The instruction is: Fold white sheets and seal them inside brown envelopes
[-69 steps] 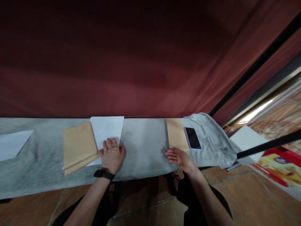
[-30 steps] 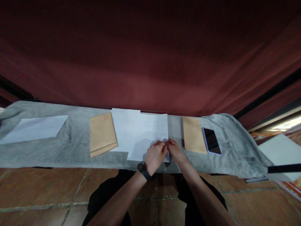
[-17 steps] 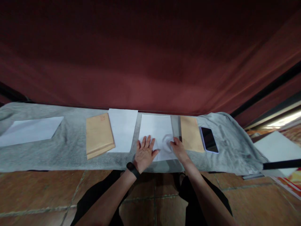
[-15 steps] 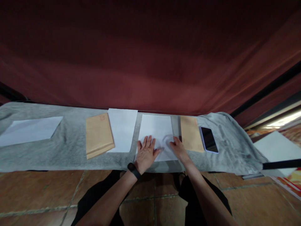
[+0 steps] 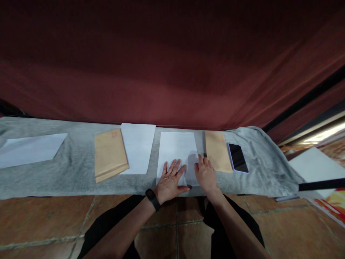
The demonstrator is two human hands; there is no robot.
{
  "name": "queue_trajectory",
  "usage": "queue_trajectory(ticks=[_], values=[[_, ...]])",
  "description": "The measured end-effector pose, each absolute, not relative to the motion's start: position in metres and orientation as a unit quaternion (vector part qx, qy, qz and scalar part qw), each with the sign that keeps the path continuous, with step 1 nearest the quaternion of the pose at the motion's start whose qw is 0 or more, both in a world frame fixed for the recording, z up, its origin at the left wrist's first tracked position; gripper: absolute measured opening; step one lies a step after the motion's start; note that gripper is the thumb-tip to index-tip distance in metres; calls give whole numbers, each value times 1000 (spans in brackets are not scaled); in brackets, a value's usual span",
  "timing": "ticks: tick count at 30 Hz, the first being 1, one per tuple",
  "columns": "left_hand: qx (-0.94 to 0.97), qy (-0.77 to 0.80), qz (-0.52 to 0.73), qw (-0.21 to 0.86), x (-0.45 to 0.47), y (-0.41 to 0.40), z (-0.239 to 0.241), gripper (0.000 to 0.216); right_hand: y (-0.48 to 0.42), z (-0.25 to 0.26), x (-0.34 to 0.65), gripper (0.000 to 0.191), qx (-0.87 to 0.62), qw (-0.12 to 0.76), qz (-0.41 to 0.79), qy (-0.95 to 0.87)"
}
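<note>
In the head view a white sheet of paper [image 5: 176, 145] lies flat before me on a grey cloth. My left hand [image 5: 171, 181] rests palm down on its lower part, fingers spread and thumb pointing right. A dark wristband [image 5: 152, 200] circles my left wrist. At the sheet's right edge is my right hand [image 5: 206, 176], fingers loosely extended and apart, touching the paper. A shaded area lies on the sheet between both hands; whether it is a fold or only shadow I cannot tell. Just right of my right hand lies a brown envelope [image 5: 219, 153].
Left of the sheet lie another white sheet [image 5: 138, 147] and overlapping brown envelopes [image 5: 110, 154]. More white paper [image 5: 32, 147] is at the far left. A phone [image 5: 238, 158] lies right on the grey cloth [image 5: 266, 162]. Dark red fabric [image 5: 172, 72] rises behind.
My left hand has slid slightly down and right over the sheet. My right hand, earlier with thumb and finger at the paper's right edge, now has its fingers more extended.
</note>
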State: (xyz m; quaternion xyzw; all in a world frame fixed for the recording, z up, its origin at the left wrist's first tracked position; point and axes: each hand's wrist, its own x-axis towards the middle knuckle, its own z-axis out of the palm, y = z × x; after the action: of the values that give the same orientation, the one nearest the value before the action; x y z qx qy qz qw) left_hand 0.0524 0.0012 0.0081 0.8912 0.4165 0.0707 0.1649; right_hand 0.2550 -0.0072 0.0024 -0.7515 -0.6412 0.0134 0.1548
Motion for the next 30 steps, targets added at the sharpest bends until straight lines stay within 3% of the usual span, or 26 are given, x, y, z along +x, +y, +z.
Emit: queue_trajectory(ticks=[4,7,15,26,30], values=[[873,451,91,160,53,14,12,56,-1,-1,231,45,-661,251,40,-706],[858,493,96,106,55,26,5,55,8,-11,207,47,-622,297,124,-714],[856,510,81,39,46,38,-13,58,11,-28,198,55,-644,196,50,-738],[787,599,147,6,18,38,-18,62,-1,-42,225,67,-698,227,-47,-678],[824,544,160,-2,27,19,-10,59,-6,-36,223,63,-699,232,-48,-675]])
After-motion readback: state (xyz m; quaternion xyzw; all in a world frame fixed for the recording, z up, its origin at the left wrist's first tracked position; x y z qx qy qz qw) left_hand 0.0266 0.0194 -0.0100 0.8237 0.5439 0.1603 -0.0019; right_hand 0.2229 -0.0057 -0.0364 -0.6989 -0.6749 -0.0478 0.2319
